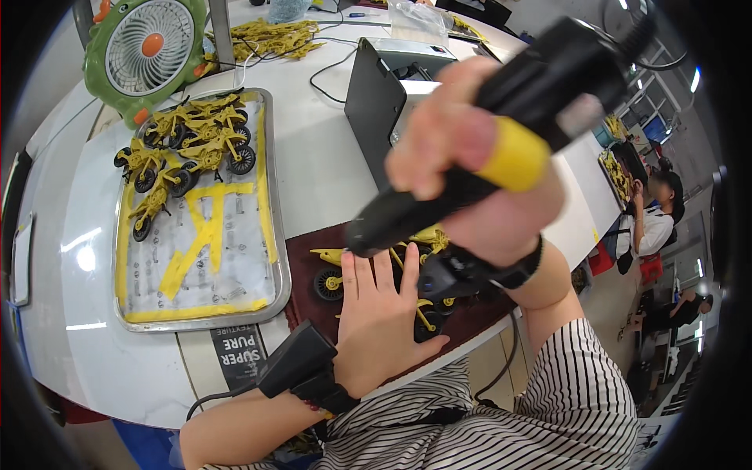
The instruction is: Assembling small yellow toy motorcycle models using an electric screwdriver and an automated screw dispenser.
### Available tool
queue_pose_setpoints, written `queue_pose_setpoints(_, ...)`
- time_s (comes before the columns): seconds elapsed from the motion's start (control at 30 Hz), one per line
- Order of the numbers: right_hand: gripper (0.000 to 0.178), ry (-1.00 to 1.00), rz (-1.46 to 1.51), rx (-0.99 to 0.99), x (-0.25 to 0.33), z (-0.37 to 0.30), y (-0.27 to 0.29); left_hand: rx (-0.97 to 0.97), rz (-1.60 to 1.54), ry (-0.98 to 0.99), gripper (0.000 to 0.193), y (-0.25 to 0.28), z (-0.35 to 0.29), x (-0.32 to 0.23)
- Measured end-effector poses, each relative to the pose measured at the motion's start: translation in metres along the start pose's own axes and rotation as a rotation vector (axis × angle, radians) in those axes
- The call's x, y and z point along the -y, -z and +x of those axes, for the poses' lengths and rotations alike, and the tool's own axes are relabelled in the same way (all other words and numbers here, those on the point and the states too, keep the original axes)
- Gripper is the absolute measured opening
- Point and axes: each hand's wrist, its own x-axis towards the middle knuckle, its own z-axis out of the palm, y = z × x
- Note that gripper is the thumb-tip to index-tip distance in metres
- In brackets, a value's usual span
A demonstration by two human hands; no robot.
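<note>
My right hand (470, 157) is wrapped round a black electric screwdriver (540, 78) with a band of yellow tape, blurred by motion. Its tip points down and left, close above my left fingertips. Below it, my left hand (376, 317) lies with fingers stretched out over yellow toy motorcycles (329, 282) with black wheels. They rest on a dark red mat (305, 249), partly hidden by my hands. Whether the tip touches a toy, I cannot tell. Black devices are strapped to both wrists.
A metal tray (276, 235) at the left holds several yellow toy motorcycles. Behind it stands a green fan (149, 51). Yellow parts (270, 37) are heaped at the back, left of a dark grey panelled box (376, 102). Another person (654, 211) sits far right.
</note>
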Motion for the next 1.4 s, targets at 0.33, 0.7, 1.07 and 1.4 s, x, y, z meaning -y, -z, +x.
queue_pose_setpoints(0.33, 0.014, -0.114, 0.038, -0.028, -0.035, 0.013, -0.030, 0.010, 0.030, 0.006, 0.095, -0.008, -0.003, 0.008)
queue_pose_setpoints(0.7, 0.017, -0.236, 0.030, 0.020, -0.046, 0.023, -0.035, -0.032, 0.007, 0.012, 0.098, -0.014, -0.006, 0.010)
queue_pose_setpoints(1.07, 0.016, 0.025, -0.058, -0.101, -0.056, 0.028, -0.041, 0.104, 0.030, -0.012, 0.080, -0.005, 0.005, 0.002)
queue_pose_setpoints(1.4, 0.025, 0.437, 0.071, -0.160, 0.074, -0.010, 0.057, -0.025, 0.053, -0.033, 0.081, 0.032, -0.001, 0.011)
